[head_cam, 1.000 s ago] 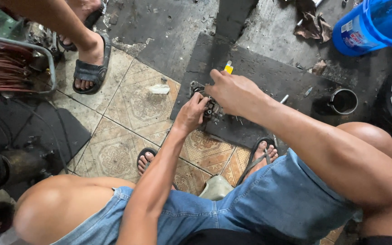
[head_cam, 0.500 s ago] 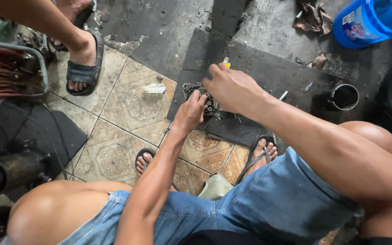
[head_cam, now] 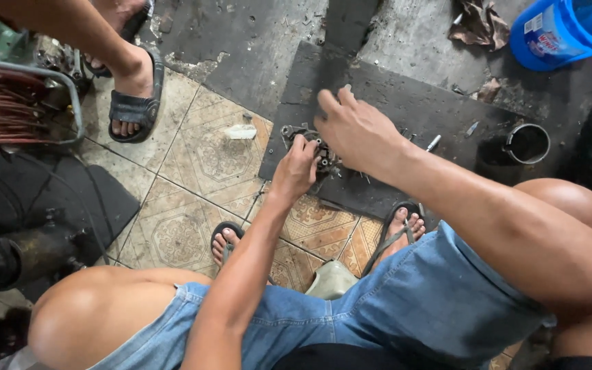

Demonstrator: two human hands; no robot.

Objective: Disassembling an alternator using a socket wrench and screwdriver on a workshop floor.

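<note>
Nearest the camera are the person's bare knees and blue denim shorts (head_cam: pixel 405 301), with both feet in dark flip-flops on the patterned beige floor tiles (head_cam: pixel 207 154). Beyond them the left hand (head_cam: pixel 296 168) is closed in a narrow pinch on the near-left edge of a small, dark, greasy metal engine part (head_cam: pixel 313 147), which lies on a dark rubber mat (head_cam: pixel 405 96) at its near-left corner. The right hand (head_cam: pixel 358 130) rests over the part's right side with fingers loosely spread and pointing away, hiding much of it; whether it grips anything cannot be told. What shows of the part runs roughly left to right along the mat's edge. Just right of the hands lie small bolts and a short black metal ring-shaped cup (head_cam: pixel 527 142). Farther off are a blue plastic bucket (head_cam: pixel 563 31) and, at far left, another person's foot in a black slide sandal (head_cam: pixel 131 96).
</note>
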